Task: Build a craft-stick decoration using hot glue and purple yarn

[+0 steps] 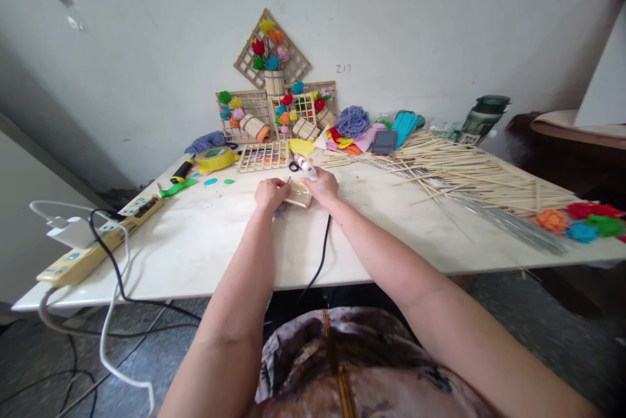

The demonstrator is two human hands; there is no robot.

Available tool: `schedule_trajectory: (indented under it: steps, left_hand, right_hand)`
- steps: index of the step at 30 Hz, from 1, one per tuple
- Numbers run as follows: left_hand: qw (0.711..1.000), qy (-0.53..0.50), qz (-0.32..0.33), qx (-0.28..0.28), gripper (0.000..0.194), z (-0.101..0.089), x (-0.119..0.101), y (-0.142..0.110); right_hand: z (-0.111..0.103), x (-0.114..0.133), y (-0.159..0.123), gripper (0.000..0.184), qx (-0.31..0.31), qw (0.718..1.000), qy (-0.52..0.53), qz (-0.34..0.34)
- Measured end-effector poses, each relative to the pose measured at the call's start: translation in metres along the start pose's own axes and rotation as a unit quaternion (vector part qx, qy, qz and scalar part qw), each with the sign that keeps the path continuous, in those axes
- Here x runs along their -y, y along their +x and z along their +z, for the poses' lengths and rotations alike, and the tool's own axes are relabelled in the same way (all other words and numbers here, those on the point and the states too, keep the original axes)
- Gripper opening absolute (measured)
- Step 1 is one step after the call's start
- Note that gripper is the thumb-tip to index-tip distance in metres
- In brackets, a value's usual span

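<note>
Desk (195,242) beneath both hands. Heap of loose sticks (469,170), right of the right hand. Diamond lattice (296,56) beyond both hands, against the wall. Left hand (270,195) narrow, fingers gripping the left edge of the stick panel (297,195); panel lies between the hands. Right hand (323,188) closed round a white glue gun (306,167), just beyond the panel. Green scrap (229,181) left of the left hand. Judgement: glue work on the panel seems in hand; next move calls for a steady left grip, nozzle clear of the fingertips
</note>
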State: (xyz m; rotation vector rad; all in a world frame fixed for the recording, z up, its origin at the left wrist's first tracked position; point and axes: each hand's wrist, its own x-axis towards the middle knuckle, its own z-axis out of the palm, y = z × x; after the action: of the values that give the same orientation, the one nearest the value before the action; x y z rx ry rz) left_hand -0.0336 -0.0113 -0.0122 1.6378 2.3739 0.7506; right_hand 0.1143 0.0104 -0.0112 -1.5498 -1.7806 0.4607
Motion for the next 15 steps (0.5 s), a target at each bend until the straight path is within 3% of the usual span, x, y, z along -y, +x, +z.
schedule_trajectory:
  steps: [7, 15]
  left_hand:
    - [1.000, 0.002, 0.002, -0.015, 0.028, 0.000, -0.001, -0.001]
    - [1.000, -0.013, 0.010, -0.026, 0.030, 0.003, 0.004, 0.002]
  right_hand:
    - [-0.012, -0.005, 0.004, 0.038, -0.021, 0.998, -0.028, 0.054]
    - [-0.023, -0.013, 0.008, 0.034, 0.015, 0.988, -0.148, 0.047]
